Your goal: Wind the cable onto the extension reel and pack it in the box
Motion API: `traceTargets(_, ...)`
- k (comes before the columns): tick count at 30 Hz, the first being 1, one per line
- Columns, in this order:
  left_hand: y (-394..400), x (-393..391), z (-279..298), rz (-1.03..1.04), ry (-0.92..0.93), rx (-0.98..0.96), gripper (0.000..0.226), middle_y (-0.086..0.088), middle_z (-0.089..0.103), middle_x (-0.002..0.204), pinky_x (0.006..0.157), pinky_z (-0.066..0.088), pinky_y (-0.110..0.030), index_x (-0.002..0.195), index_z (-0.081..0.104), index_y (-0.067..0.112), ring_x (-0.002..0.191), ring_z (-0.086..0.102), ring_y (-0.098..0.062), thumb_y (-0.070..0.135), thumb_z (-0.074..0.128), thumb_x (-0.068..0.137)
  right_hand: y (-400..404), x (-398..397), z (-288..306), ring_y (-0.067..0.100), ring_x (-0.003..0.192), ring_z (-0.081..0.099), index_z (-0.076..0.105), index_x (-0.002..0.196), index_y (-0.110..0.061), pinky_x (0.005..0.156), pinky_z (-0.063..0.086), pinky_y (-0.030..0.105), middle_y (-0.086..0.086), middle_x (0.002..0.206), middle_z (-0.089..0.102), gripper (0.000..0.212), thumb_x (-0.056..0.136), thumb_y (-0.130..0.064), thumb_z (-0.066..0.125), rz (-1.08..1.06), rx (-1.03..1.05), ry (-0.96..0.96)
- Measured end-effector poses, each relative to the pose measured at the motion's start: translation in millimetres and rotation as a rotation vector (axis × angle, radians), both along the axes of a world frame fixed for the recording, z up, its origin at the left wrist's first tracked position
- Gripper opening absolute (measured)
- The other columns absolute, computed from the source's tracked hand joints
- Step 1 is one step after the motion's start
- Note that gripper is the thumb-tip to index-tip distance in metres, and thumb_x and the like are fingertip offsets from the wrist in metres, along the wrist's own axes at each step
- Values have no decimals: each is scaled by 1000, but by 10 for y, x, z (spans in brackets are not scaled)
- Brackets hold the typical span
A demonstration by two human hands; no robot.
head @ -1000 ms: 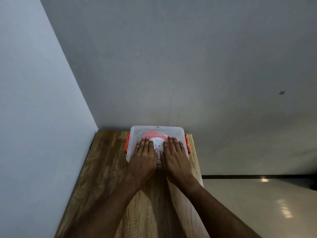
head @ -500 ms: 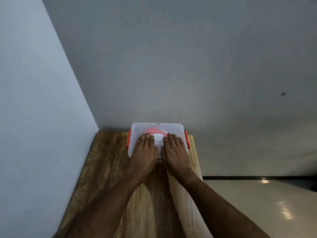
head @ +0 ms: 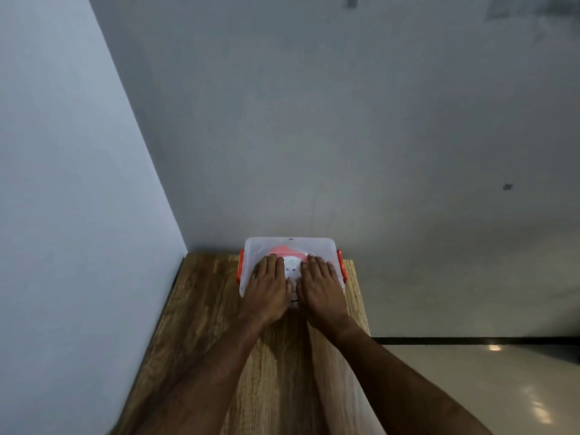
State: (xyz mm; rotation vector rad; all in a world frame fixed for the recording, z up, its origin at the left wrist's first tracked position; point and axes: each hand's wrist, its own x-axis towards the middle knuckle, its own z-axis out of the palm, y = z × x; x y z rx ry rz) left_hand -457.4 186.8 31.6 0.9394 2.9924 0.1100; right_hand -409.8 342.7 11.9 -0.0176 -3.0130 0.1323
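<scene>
A clear plastic box with orange side clips stands at the far end of the wooden table, against the wall. Its translucent lid is on. Through the lid shows the red and white extension reel inside. My left hand lies flat on the lid's left half, fingers together and stretched. My right hand lies flat on the right half, beside the left one. Both palms rest over the box's near edge. The cable itself is hidden.
The table sits in a corner, with a wall along its left side and another behind the box. Its right edge drops to a shiny tiled floor.
Both hands stay flat on the lid and have spread slightly apart. The view has tilted up a little, so the box sits lower in the frame.
</scene>
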Motion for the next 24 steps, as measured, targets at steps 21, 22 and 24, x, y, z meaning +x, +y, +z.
traceTargets(21,20,-17,-5,19,99,0,90,-23,64,134,104,47,-56,138,45,5,119,65,-43,52,84,71,14,176,220,47,133,51,55,137,8,105,45,61,32,141,54,75,109,-45,11,-25,24,55)
traceTargets(22,28,3,7,19,119,1,81,-23,63,136,105,46,-57,139,49,4,120,65,-44,52,77,79,26,207,224,47,136,47,52,139,8,107,44,60,31,144,51,76,108,-45,7,-32,36,46)
traceTargets(24,68,39,18,28,92,14,65,-25,62,137,108,42,-57,137,59,1,123,62,-45,53,38,102,83,263,148,48,143,36,44,146,8,112,38,61,32,151,42,74,108,-42,4,-13,75,65)
